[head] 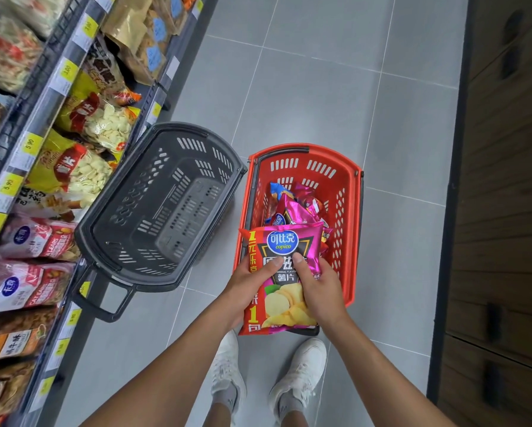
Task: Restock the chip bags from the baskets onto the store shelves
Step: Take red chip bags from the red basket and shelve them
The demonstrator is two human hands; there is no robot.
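Note:
A pink and red chip bag [284, 241] is held flat above the near end of the red basket [349, 211]. My left hand [251, 278] grips its left side and my right hand [318, 291] grips its right side, thumbs on the front. More pink chip bags [298, 204] lie inside the red basket on the floor. A dark grey basket [166, 204] stands to its left with nothing inside. The store shelves [40, 155] on the left carry rows of snack bags.
Yellow price tags [30, 143] line the shelf edges. Grey floor tiles [304, 87] stretch ahead down the aisle. A dark wooden cabinet [505, 211] runs along the right. My white shoes [298, 374] stand just behind the red basket.

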